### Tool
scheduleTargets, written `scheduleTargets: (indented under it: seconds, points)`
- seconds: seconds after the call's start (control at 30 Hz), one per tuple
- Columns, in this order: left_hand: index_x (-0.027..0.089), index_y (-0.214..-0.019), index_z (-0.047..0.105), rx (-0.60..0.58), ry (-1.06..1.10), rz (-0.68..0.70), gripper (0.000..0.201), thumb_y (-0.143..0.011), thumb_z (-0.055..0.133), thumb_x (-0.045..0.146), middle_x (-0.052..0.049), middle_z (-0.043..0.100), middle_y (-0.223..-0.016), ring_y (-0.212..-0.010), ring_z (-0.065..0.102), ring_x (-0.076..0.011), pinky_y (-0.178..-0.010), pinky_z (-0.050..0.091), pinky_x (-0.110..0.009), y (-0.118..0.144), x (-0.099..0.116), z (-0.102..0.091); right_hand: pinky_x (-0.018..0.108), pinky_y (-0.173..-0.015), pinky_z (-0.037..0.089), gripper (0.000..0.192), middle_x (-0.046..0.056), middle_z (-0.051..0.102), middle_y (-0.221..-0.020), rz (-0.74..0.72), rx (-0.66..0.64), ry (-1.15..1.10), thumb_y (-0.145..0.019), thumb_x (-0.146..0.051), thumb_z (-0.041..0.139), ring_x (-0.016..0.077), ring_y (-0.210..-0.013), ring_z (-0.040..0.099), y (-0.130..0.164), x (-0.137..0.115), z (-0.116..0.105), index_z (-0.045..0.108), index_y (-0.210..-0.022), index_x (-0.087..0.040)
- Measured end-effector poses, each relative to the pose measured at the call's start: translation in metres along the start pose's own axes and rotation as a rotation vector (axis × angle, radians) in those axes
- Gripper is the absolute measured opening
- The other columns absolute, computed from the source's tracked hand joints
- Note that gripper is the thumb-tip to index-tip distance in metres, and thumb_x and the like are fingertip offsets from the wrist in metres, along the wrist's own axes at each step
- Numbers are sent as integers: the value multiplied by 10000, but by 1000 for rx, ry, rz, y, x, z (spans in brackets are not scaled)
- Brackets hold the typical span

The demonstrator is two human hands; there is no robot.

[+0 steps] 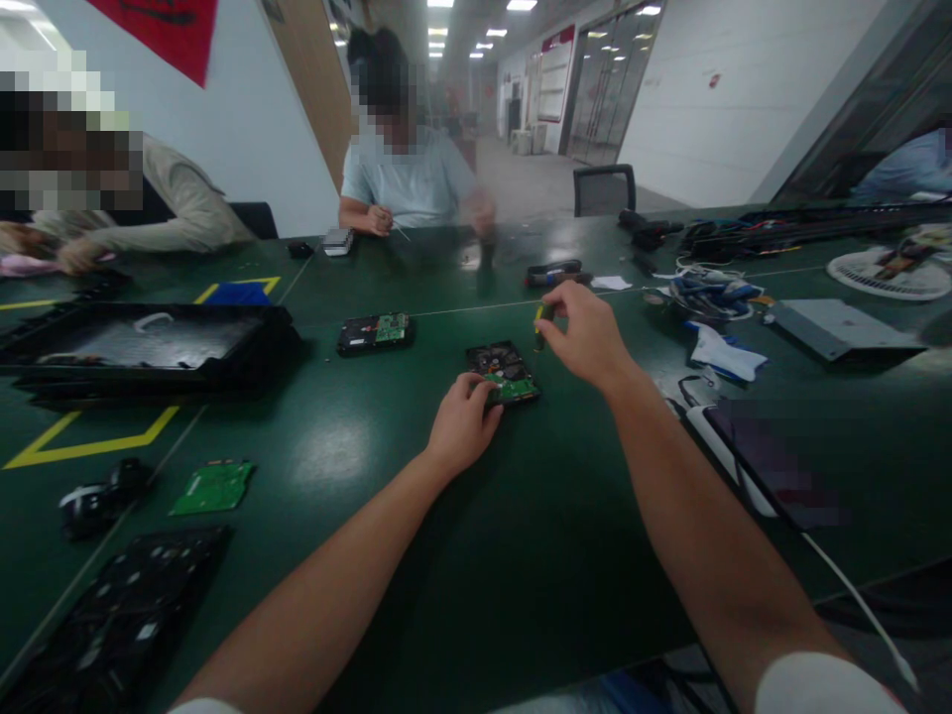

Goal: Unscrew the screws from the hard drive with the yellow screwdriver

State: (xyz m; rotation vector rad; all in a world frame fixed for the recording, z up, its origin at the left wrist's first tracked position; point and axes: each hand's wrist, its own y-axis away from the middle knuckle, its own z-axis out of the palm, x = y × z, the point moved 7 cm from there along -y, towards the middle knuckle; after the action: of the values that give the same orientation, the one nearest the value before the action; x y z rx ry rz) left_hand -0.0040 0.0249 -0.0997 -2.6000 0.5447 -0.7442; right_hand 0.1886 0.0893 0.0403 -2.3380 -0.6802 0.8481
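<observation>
Head view, the only view. Just right of frame centre we see a hard drive (504,372) lying on the green table (357,446) with its green circuit board facing up. Our left hand (462,424) rests on the drive's near-left corner, fingers curled over the edge and pressing it flat, so it grips the drive rather than lying slack. Our right hand (587,332) hovers just above and to the right of the drive, fingers pinched around a small screwdriver (541,325) with a dark shaft and a yellow band; the tip points down toward the drive's far-right corner but looks apart from it. We judge the step in hand to be unscrewing the board from the drive, with the tool about to be seated. The next move calls for lowering the tip squarely into a screw head while the left hand keeps the drive from turning; the screws themselves are too small to make out. Left of centre lies a second hard drive (374,332), untouched. In the lower left sits a loose green circuit board (214,486), and at mid-left a black tray (149,347). Across the table, at upper centre, another person (409,169) works with their own hands.
</observation>
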Motion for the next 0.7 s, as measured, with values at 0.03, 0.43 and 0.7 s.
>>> scheduleTargets:
  seconds: [0.03,0.43,0.7]
  points:
    - [221,-1356,617,-3,0,0,363,-1002,643,298,-155,546,-1384,-1265,620,-334,-1077,572,-553,0,0,0,491,-937,562,240,107,726,-1111,14,10,-6,-852,-192,720,304,-989,679,0,1,-1,652,-1078,-237]
    - [226,-1343,622,-8,1,-3,352,-998,648,287,-152,549,-1382,-1272,621,-335,-1078,573,-551,-1,2,-2,485,-918,555,252,107,718,-1107,23,-1,-20,-855,-231,751,301,-970,680,1,1,0,638,-1080,-233]
    - [197,-1347,619,-14,-12,-2,353,-1009,640,295,-161,548,-1377,-1261,621,-332,-1088,567,-543,0,3,-2,473,-936,560,216,106,734,-1107,-67,-14,5,-880,-185,717,293,-993,693,-1,-4,2,682,-1090,-218]
